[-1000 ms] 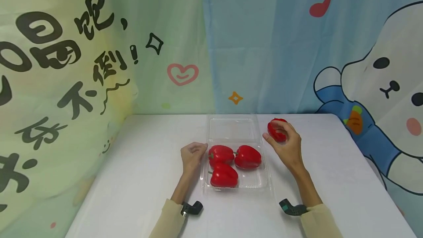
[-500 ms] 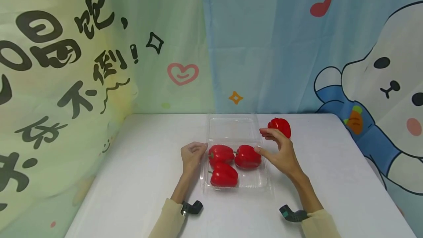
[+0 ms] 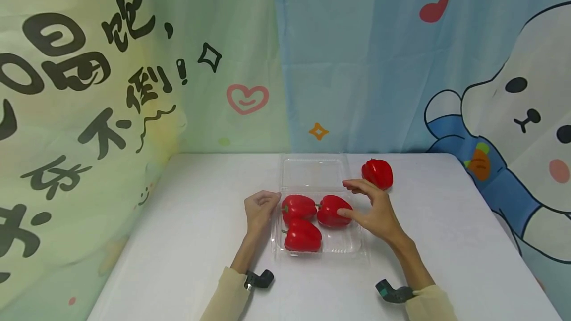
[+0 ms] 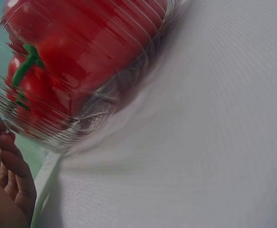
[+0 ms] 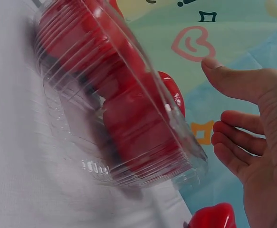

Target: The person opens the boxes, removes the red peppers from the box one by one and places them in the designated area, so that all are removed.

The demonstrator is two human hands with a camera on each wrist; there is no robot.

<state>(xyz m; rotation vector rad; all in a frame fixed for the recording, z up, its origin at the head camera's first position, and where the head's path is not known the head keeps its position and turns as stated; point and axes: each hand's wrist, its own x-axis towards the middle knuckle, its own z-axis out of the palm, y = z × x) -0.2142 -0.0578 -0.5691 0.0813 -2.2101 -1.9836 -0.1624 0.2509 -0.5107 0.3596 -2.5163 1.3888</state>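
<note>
A clear plastic clamshell box (image 3: 341, 245) lies on the table with its lid (image 3: 314, 172) folded back. Inside are three red bell peppers: one at the back left (image 3: 298, 208), one at the back right (image 3: 330, 210) and one at the front left (image 3: 303, 237). Thumb and finger of my left hand (image 3: 260, 212) pinch the box's left rim, as the left wrist view confirms. My right hand (image 3: 378, 214) hovers over the box's right side, thumb and fingers spread apart, holding nothing. Its thumb overlaps the back right pepper in the head view. Another red bell pepper (image 3: 378, 172) sits outside, behind that hand.
The white table (image 3: 205, 222) ends at its back edge against a printed cloth backdrop (image 3: 330, 63). Bare tabletop shows to the left and right of the arms. A small dark camera is strapped to each wrist.
My right hand has let go of the pepper outside the box and moved left and toward me, over the box's right side. The left hand has stayed at the rim.
</note>
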